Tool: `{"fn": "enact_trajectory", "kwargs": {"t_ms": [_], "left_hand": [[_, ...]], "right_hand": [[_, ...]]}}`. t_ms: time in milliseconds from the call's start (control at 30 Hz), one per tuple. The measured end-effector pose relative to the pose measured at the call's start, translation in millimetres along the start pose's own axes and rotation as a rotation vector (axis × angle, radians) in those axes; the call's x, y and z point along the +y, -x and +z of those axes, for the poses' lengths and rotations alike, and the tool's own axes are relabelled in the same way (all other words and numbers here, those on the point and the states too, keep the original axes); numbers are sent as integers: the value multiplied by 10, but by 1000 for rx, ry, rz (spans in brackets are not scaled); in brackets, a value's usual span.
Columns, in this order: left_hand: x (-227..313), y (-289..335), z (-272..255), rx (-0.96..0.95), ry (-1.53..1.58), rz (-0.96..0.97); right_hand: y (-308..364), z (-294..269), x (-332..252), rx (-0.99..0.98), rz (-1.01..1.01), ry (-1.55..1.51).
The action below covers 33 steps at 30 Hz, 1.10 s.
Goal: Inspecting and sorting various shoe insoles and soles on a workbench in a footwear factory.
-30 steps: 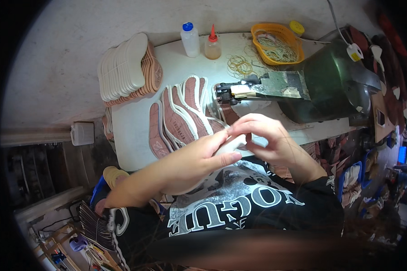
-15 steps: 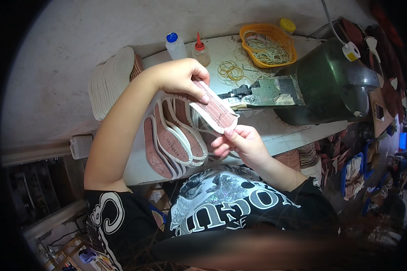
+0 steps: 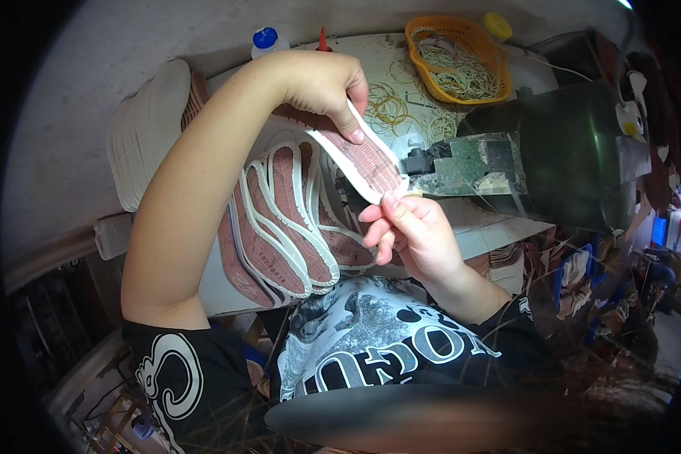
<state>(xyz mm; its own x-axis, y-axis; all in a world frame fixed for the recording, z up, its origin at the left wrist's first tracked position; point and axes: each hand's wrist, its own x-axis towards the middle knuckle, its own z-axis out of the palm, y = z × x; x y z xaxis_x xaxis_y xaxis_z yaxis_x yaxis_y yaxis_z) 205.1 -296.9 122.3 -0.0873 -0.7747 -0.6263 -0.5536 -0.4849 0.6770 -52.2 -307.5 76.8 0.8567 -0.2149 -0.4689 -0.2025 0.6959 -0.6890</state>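
Between my two hands is a shoe insole [image 3: 368, 155], pink with a white rim, held slantwise beside the head of a green machine [image 3: 461, 165]. My left hand [image 3: 325, 91] grips its upper part, with the thumb on the pink face and the fingers out of sight behind. Down at the rounded end, my right hand [image 3: 416, 231] pinches the white edge between thumb and forefinger, its other fingers curled loosely. Whether the rim touches the machine head cannot be made out. Several similar insoles [image 3: 280, 253] lie overlapping on the table, below my left forearm.
A yellow basket [image 3: 414, 57] of pale bands stands at the back, with loose bands [image 3: 387, 108] near it. Behind my left arm are a blue-capped bottle [image 3: 266, 39] and a red nozzle [image 3: 323, 39]. White insoles [image 3: 150, 136] are stacked at left. The machine's green body [image 3: 560, 151] fills the right.
The view has shifted, so the bottles and basket sit higher. The held insole has turned somewhat steeper and shows more of its length. Both hands keep their hold on it.
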Motion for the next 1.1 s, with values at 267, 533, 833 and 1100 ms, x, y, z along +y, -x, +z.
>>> {"fn": "enact_trajectory", "kwargs": {"t_ms": [267,533,833,1100], "left_hand": [[13,415,245,176,-102,-84],[-125,993,991,481,112,37],[127,1475,2303,1144,-150,227],[253,1789,2681,1311,-144,310]], "right_hand": [[-4,-33,-38,4,21,26],[31,-137,-33,-140,25,106],[442,145,295,-462,-216,613],[583,390,285,-599,-158,583]]}}
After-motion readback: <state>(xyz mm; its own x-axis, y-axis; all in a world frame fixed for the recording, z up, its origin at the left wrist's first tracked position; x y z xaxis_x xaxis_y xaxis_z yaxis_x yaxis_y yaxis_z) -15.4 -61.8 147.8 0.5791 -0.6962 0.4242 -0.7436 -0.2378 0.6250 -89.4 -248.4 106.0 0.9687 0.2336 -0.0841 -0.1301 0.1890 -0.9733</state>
